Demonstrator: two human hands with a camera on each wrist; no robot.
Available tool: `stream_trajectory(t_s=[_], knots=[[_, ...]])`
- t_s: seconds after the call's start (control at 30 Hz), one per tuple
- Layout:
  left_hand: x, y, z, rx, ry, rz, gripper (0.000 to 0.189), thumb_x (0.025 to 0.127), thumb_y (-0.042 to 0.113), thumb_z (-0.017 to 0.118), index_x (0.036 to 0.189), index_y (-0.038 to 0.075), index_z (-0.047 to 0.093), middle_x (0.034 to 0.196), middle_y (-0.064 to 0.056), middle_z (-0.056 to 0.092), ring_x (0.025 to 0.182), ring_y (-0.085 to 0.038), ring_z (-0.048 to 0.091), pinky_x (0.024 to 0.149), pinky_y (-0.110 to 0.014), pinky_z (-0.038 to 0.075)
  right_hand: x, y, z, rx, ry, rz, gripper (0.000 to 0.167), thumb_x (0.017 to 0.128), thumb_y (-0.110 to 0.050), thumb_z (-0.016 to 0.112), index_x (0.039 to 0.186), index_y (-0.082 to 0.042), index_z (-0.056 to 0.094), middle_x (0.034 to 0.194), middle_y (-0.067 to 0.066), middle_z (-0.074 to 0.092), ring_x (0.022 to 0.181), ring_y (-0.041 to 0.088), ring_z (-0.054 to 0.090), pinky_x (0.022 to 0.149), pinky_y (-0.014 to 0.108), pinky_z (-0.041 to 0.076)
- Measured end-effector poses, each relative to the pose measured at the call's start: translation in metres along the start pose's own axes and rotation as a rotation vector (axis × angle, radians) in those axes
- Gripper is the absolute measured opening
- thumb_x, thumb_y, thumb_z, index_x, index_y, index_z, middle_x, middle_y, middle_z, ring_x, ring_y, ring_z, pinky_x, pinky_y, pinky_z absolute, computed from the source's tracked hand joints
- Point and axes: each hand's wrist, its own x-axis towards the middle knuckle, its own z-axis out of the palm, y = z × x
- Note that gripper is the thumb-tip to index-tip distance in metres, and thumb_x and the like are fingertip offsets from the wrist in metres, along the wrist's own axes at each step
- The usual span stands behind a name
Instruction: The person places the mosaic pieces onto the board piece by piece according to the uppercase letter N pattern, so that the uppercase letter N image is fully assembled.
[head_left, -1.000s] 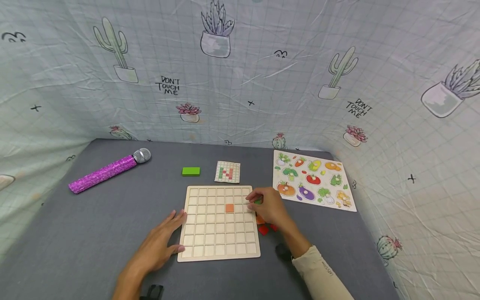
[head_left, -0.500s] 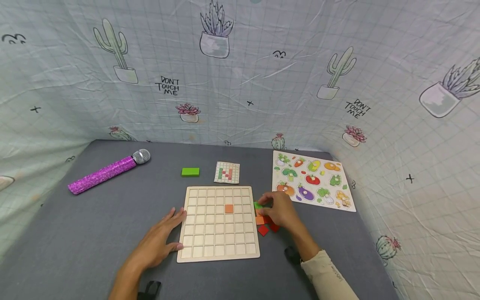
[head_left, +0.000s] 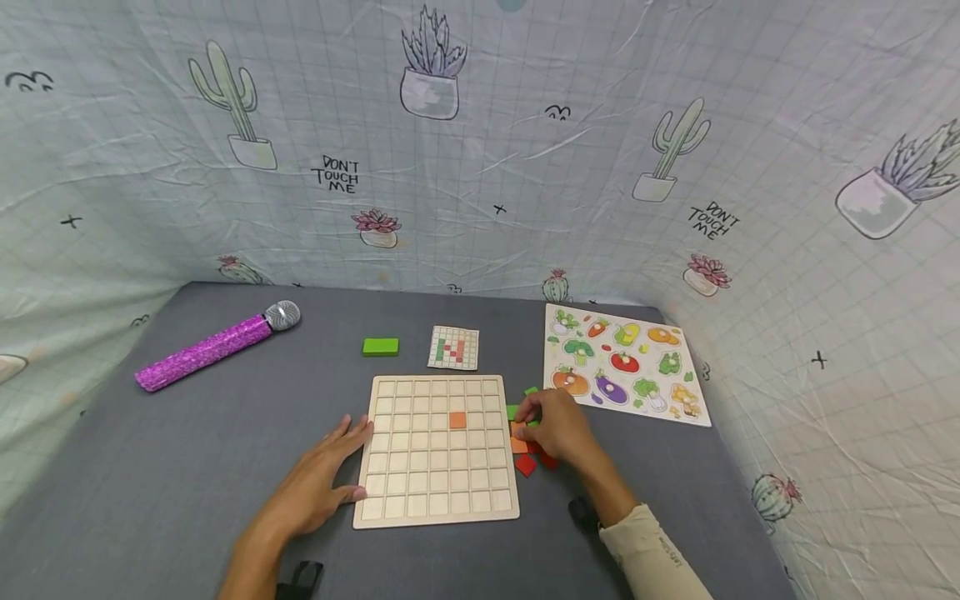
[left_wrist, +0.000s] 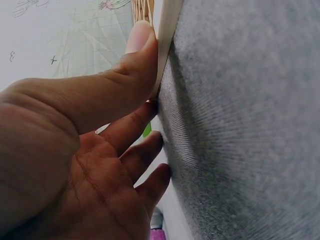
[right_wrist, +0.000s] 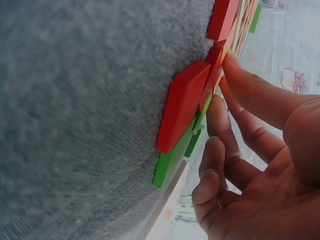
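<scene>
A square wooden grid board [head_left: 438,458] lies on the table with one orange tile [head_left: 457,420] set in a cell. My left hand [head_left: 318,483] rests along the board's left edge, fingers spread, and its thumb [left_wrist: 137,47] touches the rim in the left wrist view. Right of the board is a loose pile of green, orange and red tiles. My right hand [head_left: 558,425] is over it, thumb and forefinger pinching an orange square tile [head_left: 517,430]. A red tile [right_wrist: 182,107] and a green tile [right_wrist: 167,162] lie beside those fingers in the right wrist view.
Behind the board lie a small grid pattern card [head_left: 453,347] and a green block [head_left: 381,347]. A glittery purple microphone [head_left: 213,346] is at the far left. At the back right lies a vegetable puzzle board [head_left: 626,362]. Printed cloth walls the table's back and sides.
My right hand has moved from the board's right edge to the tile pile, letting go of a green tile there and taking an orange one. The left hand stays on the board's edge.
</scene>
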Motion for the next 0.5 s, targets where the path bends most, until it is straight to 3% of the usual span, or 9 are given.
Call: stream_trajectory(t_s=[0.27,0.5], knots=[[0.0000,0.0010,-0.0004,-0.009,-0.022,-0.025,0.091,0.082,0.008,0.089,0.162,0.005,0.044,0.171,-0.013,0.038,0.160,-0.048,0.028,0.119,-0.075,0.034,-0.0008,-0.0022,-0.0017,-0.005,-0.005,-0.005,0.025,0.074,-0.010,0.098,0.076,-0.018,0.074,0.073,-0.005,0.066,0.071,0.008,0.058,0.067,0.028,0.050],[-0.0012,0.0005,0.0007,-0.005,-0.008,-0.015,0.091,0.081,0.007,0.089,0.161,0.004,0.046,0.170,-0.014,0.040,0.160,-0.048,0.029,0.120,-0.075,0.032,-0.0022,-0.0057,-0.0033,0.067,-0.006,0.012,0.020,0.080,-0.010,0.093,0.081,-0.019,0.076,0.068,-0.007,0.063,0.067,0.010,0.057,0.064,0.028,0.048]])
